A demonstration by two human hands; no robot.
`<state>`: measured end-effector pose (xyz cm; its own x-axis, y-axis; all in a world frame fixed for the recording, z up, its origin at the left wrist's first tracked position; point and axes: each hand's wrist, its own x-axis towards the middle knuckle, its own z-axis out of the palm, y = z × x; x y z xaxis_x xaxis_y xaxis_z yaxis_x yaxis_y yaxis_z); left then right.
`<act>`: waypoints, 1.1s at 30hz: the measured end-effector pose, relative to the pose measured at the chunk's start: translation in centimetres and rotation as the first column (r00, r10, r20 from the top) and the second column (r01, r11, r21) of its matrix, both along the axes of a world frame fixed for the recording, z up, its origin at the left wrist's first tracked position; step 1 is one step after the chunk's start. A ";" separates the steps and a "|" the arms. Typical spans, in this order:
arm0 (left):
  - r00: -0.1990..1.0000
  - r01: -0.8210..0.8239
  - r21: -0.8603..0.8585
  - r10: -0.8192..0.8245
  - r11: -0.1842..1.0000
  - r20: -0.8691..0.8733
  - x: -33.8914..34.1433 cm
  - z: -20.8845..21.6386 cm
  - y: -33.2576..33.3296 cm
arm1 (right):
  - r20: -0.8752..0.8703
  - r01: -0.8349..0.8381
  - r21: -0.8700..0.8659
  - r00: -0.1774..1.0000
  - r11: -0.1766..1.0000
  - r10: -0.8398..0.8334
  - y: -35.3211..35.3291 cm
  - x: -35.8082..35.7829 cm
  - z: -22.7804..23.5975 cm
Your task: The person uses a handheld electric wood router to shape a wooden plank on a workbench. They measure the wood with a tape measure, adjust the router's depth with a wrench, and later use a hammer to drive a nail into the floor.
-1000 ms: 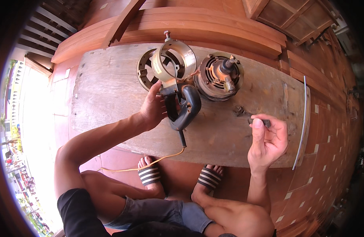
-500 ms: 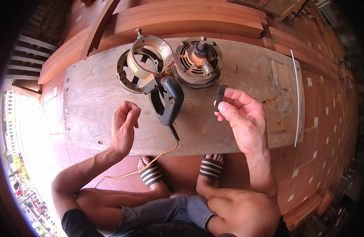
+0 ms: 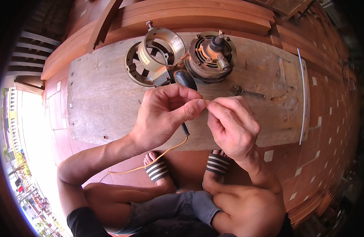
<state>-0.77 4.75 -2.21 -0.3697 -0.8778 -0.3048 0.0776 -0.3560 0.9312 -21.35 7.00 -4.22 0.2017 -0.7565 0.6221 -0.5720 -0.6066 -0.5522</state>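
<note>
My left hand point(image 3: 160, 114) and my right hand point(image 3: 235, 126) meet above the middle of the table, thumbs and forefingers pinched tip to tip. Anything between them is too small or hidden to make out. Behind them is a metal ring-shaped housing point(image 3: 174, 42) of a power tool, with a black handle point(image 3: 185, 79) partly covered by my left hand. To its right stands a round, rusty motor unit point(image 3: 194, 65) with a spindle and nut pointing up. An adjustable wrench point(image 3: 253, 93) lies just beyond my right hand.
A worn wooden table point(image 3: 95, 98) carries the parts. A yellow cord point(image 3: 172, 147) runs from the handle over the near edge toward the floor. Along the right edge lies a thin white rod point(image 3: 301, 98). Long timber beams point(image 3: 190, 17) lie behind the table.
My hands have come together from apart, the left moving right and up. The dark narrow piece in my right hand no longer shows. The wrench now shows. The whole view has shifted slightly.
</note>
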 end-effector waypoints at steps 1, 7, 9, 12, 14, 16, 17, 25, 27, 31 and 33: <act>0.998 -0.008 -0.015 0.007 1.000 -0.062 0.1 -0.2 0.0 | 0.037 -0.003 -0.006 0.999 1.000 0.003 -0.1 0.0 -0.1; 0.987 -0.006 -0.023 0.002 1.000 -0.158 1.0 -0.3 -0.2 | 0.369 -0.072 0.308 0.928 0.949 -0.049 -0.2 -1.1 0.0; 0.988 0.012 -0.030 -0.016 0.999 -0.152 1.0 -0.2 -0.2 | 0.491 -0.171 0.388 0.870 0.906 -0.046 -0.2 -1.2 0.1; 0.988 0.020 -0.038 -0.026 0.999 -0.155 0.9 -0.5 -0.1 | 0.599 -0.314 0.547 0.795 0.776 -0.100 0.1 -1.3 0.7; 0.990 0.043 -0.048 -0.048 0.998 -0.132 0.8 -0.4 0.0 | 0.613 -0.364 0.613 0.779 0.701 -0.132 0.1 -1.4 1.1; 0.992 0.058 -0.047 -0.063 0.997 -0.106 0.6 -0.3 0.0 | 0.600 -0.370 0.640 0.788 0.674 -0.137 -0.1 -1.5 1.2; 0.994 0.061 -0.040 -0.064 0.997 -0.091 0.6 -0.2 0.0 | 0.624 -0.397 0.637 0.769 0.661 -0.140 0.0 -1.6 1.2; 0.997 0.072 -0.025 -0.073 0.997 -0.041 0.1 0.1 0.2 | 0.600 -0.380 0.676 0.781 0.631 -0.172 -0.1 -1.9 1.3; 0.997 0.070 -0.031 -0.071 0.997 -0.033 0.0 0.1 0.1 | 0.613 -0.391 0.683 0.766 0.616 -0.193 -0.1 -1.9 1.4; 0.995 0.089 -0.021 -0.090 0.996 -0.040 0.1 0.2 0.0 | 0.515 -0.331 0.747 0.836 0.577 -0.189 -0.1 -1.9 1.6; 0.993 0.117 -0.002 -0.117 0.993 -0.025 0.1 0.4 -0.1 | 0.626 -0.423 0.706 0.748 0.568 -0.220 -0.1 -1.9 1.4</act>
<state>-0.67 4.69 -1.78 -0.4776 -0.8280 -0.2937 0.0586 -0.3635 0.9297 -23.26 6.93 -2.84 0.1532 -0.9676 -0.2009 0.1109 0.2188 -0.9694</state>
